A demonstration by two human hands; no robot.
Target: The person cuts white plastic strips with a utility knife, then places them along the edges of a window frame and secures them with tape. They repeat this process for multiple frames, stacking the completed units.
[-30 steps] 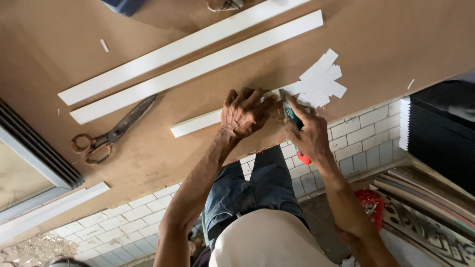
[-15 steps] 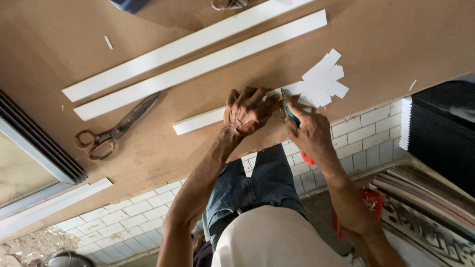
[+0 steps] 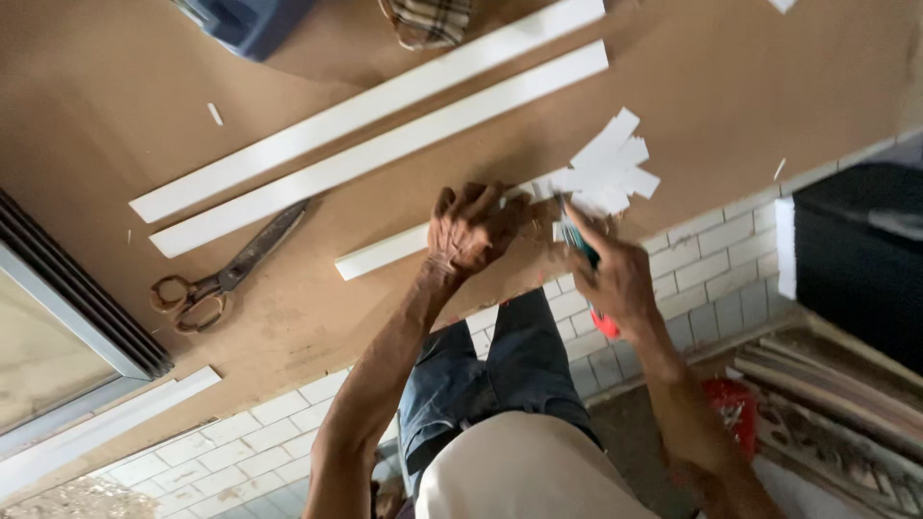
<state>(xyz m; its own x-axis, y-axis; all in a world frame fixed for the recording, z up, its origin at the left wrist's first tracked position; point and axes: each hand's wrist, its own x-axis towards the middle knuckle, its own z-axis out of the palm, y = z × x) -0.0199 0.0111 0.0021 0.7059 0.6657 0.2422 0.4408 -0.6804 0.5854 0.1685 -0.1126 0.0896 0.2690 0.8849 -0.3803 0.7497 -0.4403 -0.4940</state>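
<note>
Brown board sheet spans the scene, two long white strips far. Left hand presses flat, fingers spread, on short white strip; right hand closed around green-red cutter at its right end, white offcuts beyond. Scissors left.

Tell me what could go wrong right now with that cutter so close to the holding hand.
The left hand presses the short white strip right beside the cutter in the right hand; a slip could reach the fingers. The cut white pieces lie loose at the blade end and could shift underneath.
</note>
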